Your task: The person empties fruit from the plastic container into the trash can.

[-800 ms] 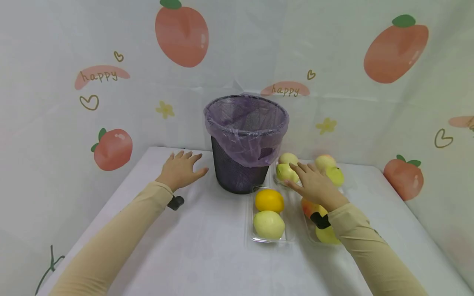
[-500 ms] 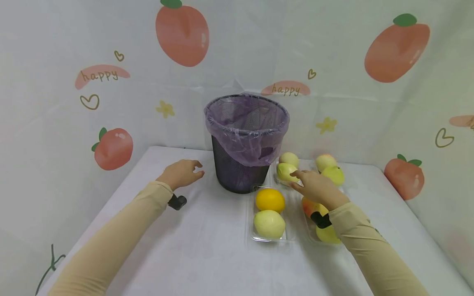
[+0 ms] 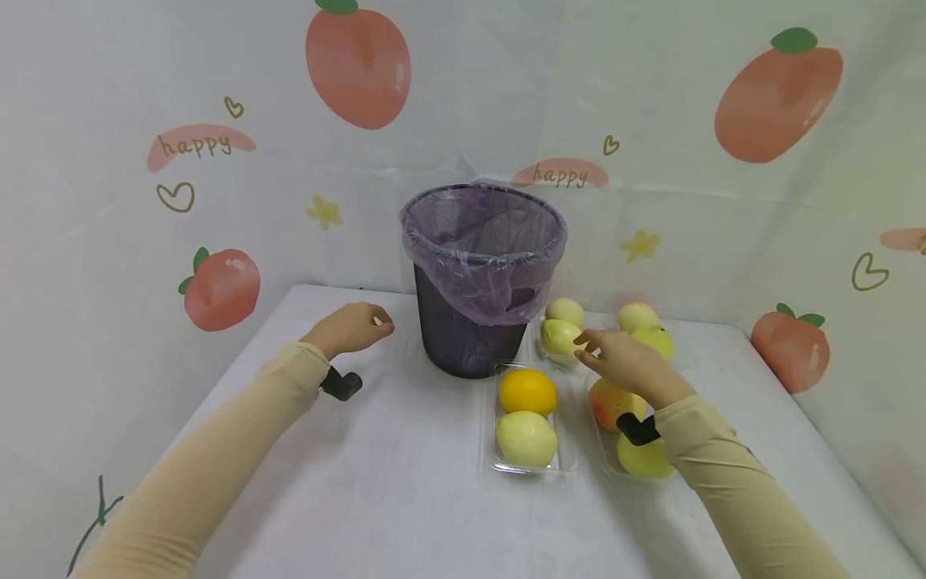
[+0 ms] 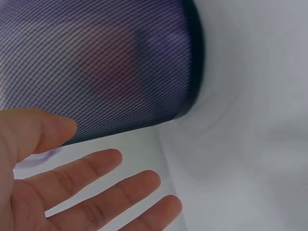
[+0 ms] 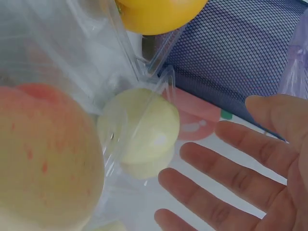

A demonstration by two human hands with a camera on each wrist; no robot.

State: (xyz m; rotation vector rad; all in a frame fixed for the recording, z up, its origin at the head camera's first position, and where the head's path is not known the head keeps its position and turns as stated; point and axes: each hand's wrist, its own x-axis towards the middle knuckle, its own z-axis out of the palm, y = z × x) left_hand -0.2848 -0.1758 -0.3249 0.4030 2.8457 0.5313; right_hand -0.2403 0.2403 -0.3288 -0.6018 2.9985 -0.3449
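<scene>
the right hand [image 3: 622, 362] is open with loose fingers, just beside a green fruit [image 3: 560, 336] in a clear tray [image 3: 544, 352], right of the bin [image 3: 481, 277]. the left hand [image 3: 350, 328] is open too, holding nothing, left of the bin.

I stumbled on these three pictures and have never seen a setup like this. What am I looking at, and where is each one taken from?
No machine here: a person works with two bare hands and wears three cameras. The wide picture comes from the head, the two close-ups from the wrists.

On the white table stands a black mesh bin lined with a purple bag. Beside it are clear plastic trays of fruit, among them an orange and a pale green apple.

The left hand hovers by the bin, holding nothing. The right hand reaches to a green apple in a tray behind; its wrist view shows the fingers open, gripping nothing.
</scene>
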